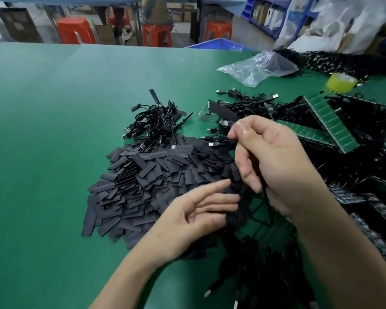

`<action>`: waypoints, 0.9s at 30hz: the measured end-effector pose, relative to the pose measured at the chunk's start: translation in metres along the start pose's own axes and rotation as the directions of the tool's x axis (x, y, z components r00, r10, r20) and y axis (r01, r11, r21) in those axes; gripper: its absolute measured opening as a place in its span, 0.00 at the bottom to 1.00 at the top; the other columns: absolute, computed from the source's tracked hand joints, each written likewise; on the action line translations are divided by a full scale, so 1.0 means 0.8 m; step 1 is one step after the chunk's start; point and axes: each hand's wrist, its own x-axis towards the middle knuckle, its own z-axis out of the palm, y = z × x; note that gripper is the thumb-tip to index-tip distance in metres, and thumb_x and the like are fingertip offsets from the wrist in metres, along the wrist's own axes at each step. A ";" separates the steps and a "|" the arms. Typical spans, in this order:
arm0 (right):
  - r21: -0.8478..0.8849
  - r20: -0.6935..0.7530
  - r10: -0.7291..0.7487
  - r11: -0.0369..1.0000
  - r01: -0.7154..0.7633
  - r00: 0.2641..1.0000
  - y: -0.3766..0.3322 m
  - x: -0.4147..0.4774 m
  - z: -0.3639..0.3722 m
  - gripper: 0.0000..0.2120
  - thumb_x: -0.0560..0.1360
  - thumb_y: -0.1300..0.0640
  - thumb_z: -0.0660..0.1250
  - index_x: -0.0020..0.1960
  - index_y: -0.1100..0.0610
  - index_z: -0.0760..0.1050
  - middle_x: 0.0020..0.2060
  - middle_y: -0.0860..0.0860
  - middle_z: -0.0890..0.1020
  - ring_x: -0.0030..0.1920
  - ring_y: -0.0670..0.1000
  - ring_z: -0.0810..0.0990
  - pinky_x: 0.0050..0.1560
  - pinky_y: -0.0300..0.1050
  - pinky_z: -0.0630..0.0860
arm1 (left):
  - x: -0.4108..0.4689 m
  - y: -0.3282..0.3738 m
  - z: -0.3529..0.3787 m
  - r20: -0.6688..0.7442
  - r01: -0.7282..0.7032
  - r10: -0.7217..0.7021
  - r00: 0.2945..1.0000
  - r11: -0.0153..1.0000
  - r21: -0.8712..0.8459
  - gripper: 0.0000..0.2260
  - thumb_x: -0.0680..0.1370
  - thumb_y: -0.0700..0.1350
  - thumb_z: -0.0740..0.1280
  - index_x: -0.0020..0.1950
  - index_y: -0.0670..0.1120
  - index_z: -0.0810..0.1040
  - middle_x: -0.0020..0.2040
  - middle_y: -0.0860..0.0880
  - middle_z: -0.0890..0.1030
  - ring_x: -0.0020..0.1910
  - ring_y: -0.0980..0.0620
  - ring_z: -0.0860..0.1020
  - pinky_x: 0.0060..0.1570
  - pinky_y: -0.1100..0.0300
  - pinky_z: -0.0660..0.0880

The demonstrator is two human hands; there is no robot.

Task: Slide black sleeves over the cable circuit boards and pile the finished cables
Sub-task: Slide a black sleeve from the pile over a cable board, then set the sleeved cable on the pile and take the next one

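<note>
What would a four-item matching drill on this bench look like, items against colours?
Items:
1 tape roll
2 plastic bag
3 sleeve pile
4 circuit board strips

Colours:
A black
B green
C yellow
D clear

Pairs: 1-C, 2-D, 3-A, 4-B.

Bench (pixel 42 130): plain green throughout. Sleeves (pixel 143 186): matt black. Cables (pixel 158 121): black with silver plug tips. Boards (pixel 328 121): green, ruled by pale lines into strips. Tape (pixel 341 82): yellow. Bag (pixel 256 68): clear. Stools (pixel 74 30): orange-red. Bin (pixel 218 44): blue.
</note>
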 end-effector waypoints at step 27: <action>0.183 -0.275 -0.224 0.943 0.279 0.935 -0.137 0.067 0.009 0.10 0.86 0.55 0.60 0.50 0.59 0.75 0.29 0.48 0.80 0.27 0.45 0.75 0.26 0.36 0.69 | 0.038 0.071 0.064 -0.282 -0.345 0.375 0.883 0.926 0.151 0.06 0.84 0.42 0.63 0.49 0.47 0.78 0.44 0.51 0.83 0.44 0.49 0.85 0.44 0.60 0.79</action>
